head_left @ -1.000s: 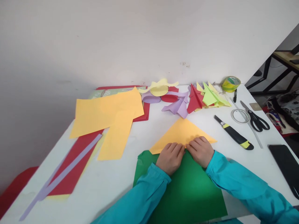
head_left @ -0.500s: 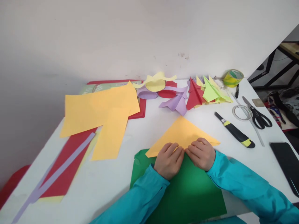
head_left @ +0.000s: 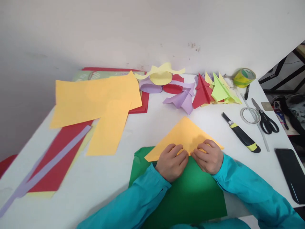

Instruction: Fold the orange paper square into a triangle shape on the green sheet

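A yellow-orange sheet of paper [head_left: 183, 132], folded into a triangle, lies with its point towards the wall. Its near edge rests over a green sheet [head_left: 186, 197]. My left hand [head_left: 172, 162] is closed on the near edge, left of its middle, fingers curled. Just to the right, my right hand [head_left: 207, 156] pinches the same edge, the two hands a small gap apart. Thumbs and the pinched part of the edge are mostly hidden under the fingers.
Orange paper pieces [head_left: 95, 100] overlap a red sheet [head_left: 54, 162] with a purple strip [head_left: 58, 156]. Folded paper planes [head_left: 202, 92] stand by the wall. At right lie a utility knife [head_left: 243, 135], a tape roll [head_left: 250, 115], scissors [head_left: 267, 121], wide tape [head_left: 244, 78] and a phone [head_left: 290, 175].
The view has shifted a little. Both hands stay on the near edge of the folded orange paper, their fingers moving slightly, the gap between them a little wider.
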### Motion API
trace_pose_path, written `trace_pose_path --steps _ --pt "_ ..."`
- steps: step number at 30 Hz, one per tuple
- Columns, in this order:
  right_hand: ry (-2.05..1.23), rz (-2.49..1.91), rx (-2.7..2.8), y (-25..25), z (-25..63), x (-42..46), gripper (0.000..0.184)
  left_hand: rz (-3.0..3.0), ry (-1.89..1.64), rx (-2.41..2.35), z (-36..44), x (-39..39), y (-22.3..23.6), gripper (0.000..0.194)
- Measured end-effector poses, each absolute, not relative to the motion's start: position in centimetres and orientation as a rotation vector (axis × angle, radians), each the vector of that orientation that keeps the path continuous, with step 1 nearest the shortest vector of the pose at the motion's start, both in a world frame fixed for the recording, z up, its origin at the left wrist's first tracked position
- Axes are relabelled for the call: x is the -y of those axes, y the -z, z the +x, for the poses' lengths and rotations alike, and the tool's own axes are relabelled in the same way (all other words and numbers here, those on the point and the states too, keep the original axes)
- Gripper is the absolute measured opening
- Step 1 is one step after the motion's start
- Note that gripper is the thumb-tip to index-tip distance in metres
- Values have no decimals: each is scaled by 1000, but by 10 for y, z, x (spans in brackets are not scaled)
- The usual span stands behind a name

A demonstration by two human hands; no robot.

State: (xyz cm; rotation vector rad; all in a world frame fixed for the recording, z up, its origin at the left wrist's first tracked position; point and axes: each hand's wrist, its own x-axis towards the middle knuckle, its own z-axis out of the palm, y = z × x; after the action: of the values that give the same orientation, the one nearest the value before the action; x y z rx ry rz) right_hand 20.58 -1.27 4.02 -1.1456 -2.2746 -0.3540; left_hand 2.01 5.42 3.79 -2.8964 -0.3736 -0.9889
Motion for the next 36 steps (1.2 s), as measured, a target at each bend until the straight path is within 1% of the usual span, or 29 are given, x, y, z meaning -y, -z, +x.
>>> trace_pose_path --steps 9,18,24,36 --pt "396 -1146 2304 -44 221 13 7 -2882 986 382 14 -61 -37 19" --pt "354 -1100 2336 -45 223 16 13 -2916 982 362 15 -61 -36 20" --pt "432 -1138 2341 -45 234 12 17 -2935 965 412 10 -71 -37 18" --pt "459 -1166 2370 -48 256 9 13 -2966 959 411 0 -85 -36 18"
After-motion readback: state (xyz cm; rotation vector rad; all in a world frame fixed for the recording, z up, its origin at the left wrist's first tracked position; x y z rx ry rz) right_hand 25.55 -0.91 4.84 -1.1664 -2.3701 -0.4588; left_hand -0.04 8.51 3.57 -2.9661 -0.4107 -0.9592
